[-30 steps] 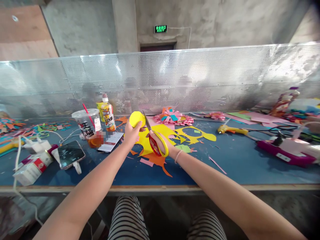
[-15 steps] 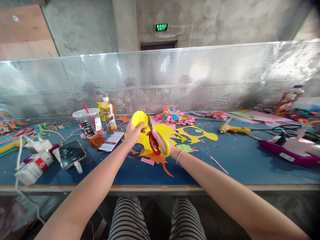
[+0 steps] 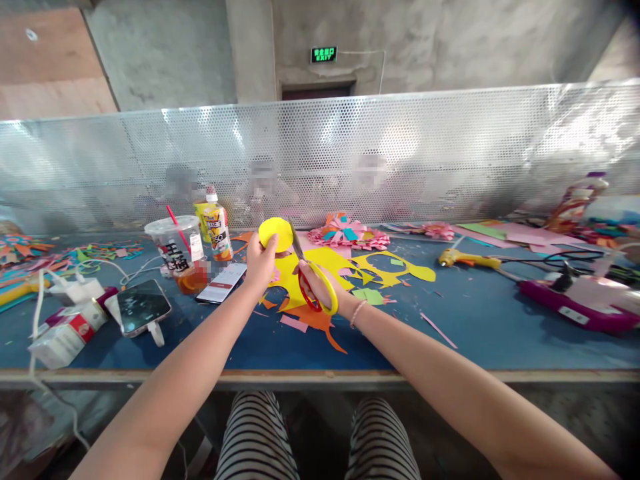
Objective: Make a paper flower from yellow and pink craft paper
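Above a littered blue worktable point(image 3: 475, 327), the left hand point(image 3: 260, 262) grips a round yellow paper disc point(image 3: 275, 235), turned slightly since before; the right hand point(image 3: 320, 283) holds yellow-handled scissors point(image 3: 313, 280) beside it, before a perforated metal screen point(image 3: 450, 153).

Lidded drink cup point(image 3: 175, 243), juice bottle point(image 3: 217, 227), two phones point(image 3: 143, 307), glue gun point(image 3: 467, 259), pink paper flowers point(image 3: 347, 235), blue table point(image 3: 480, 320)

A round yellow paper disc point(image 3: 275, 235) stands upright above the table, touching the yellow-handled scissors' point(image 3: 314, 287) raised blades.
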Action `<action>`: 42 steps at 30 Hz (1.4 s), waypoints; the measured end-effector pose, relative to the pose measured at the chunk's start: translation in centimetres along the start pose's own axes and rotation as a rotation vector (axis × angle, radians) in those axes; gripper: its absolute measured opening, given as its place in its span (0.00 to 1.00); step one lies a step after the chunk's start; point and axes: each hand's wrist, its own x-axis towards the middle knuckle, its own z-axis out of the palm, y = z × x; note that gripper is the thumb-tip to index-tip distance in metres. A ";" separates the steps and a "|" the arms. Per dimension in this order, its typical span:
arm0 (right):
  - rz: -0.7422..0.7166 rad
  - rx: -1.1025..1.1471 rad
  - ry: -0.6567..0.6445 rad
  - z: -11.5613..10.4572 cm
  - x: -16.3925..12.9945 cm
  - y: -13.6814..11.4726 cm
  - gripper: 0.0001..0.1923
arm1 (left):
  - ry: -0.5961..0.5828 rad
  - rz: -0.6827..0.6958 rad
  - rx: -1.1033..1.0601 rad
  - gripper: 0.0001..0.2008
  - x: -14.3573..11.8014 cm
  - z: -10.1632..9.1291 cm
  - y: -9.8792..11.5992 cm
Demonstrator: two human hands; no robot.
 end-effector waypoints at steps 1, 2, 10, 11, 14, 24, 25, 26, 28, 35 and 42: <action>-0.014 -0.005 -0.005 0.0 0.0 0.1 0.22 | 0.001 0.010 0.002 0.15 0.1 0.0 0.0; -0.016 0.000 -0.008 0.0 0.0 0.2 0.22 | -0.010 0.015 0.006 0.16 0.1 -0.1 -0.1; 0.003 0.220 0.005 0.1 0.3 0.8 0.21 | -0.127 -0.029 0.062 0.15 -0.7 0.7 0.6; 0.006 0.223 0.003 0.1 0.4 0.8 0.21 | -0.132 -0.030 0.061 0.15 -0.8 0.7 0.6; 0.019 0.171 -0.007 0.1 0.3 0.4 0.23 | -0.145 -0.028 0.038 0.15 -0.8 0.7 0.6; -0.013 -0.080 -0.036 0.3 0.5 1.0 0.26 | 0.022 0.004 -0.069 0.12 0.1 0.1 -0.4; -0.017 -0.069 -0.029 0.3 0.5 1.0 0.25 | 0.013 0.020 -0.065 0.12 0.1 0.1 -0.5; -0.021 -0.049 -0.022 0.2 0.4 0.9 0.24 | -0.004 0.034 -0.051 0.13 0.1 0.1 -0.6; -0.023 0.025 -0.015 0.2 0.3 0.7 0.23 | -0.047 0.066 0.007 0.14 0.0 0.1 -0.7; 0.027 0.150 -0.009 0.1 0.0 -0.1 0.21 | -0.091 0.087 0.090 0.15 -0.5 0.2 -0.4; -0.068 -0.049 -0.032 -0.1 0.4 0.9 0.25 | 0.103 0.076 -0.018 0.14 0.5 0.0 -1.1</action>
